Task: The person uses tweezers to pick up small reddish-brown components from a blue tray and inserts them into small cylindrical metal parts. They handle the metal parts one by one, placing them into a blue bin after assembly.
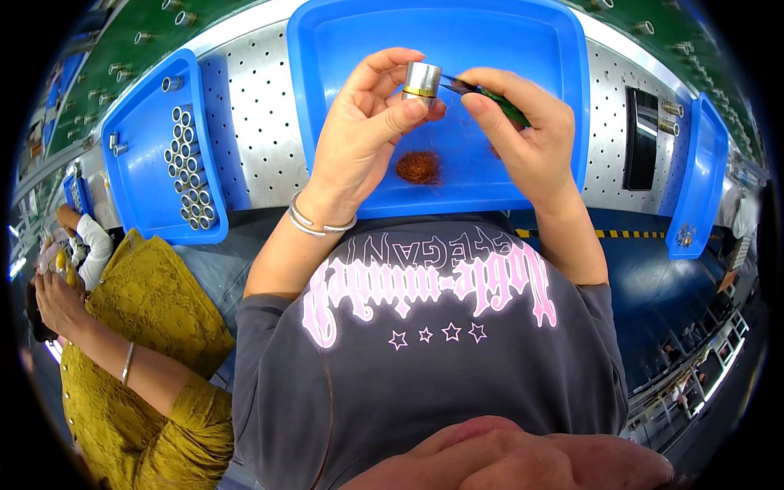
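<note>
My left hand [371, 122] is closed round a short shiny metal cylinder [422, 79] with a yellow band round its lower part, held upright between thumb and fingers. Pinched in my right hand [523, 122] is a slim pointed tool with a green and black handle [513, 113]. The tool's dark tip lies at the cylinder's right side; whether they touch, I cannot tell. Under both hands is a large blue tray [343, 33]. A tangled clump of copper-coloured wire [418, 167] lies in it, just below the cylinder.
At the left, a blue tray [147, 220] holds several metal cylinders [189, 163]. A black phone-like slab [641, 139] lies on the perforated metal surface [265, 82] at the right, by another narrow blue tray [701, 163]. A co-worker in a yellow top [147, 327] sits at the left.
</note>
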The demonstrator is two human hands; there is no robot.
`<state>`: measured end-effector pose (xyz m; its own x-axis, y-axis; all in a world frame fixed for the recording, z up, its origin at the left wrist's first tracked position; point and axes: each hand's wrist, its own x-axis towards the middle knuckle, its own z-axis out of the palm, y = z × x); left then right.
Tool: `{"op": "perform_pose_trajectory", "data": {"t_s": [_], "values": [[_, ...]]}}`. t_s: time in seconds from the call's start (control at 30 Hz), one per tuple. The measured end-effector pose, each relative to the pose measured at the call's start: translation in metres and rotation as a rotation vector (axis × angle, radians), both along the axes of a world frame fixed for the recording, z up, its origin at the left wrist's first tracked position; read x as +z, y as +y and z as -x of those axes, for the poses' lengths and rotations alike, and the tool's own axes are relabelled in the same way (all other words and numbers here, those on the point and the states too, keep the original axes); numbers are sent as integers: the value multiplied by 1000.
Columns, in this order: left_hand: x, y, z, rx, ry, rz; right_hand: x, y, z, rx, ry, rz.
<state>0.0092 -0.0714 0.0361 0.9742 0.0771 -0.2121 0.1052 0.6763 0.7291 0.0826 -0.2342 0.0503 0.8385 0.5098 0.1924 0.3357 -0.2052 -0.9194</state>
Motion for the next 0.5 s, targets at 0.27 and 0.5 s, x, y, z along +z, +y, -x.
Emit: {"op": "perform_pose_trajectory", "data": {"t_s": [0.27, 0.5], "values": [[1, -5, -1, -15, -2, 0, 9, 2, -3, 20, 295, -33], [3, 0, 1, -154, 17, -10, 11, -1, -9, 146, 663, -219]]}}
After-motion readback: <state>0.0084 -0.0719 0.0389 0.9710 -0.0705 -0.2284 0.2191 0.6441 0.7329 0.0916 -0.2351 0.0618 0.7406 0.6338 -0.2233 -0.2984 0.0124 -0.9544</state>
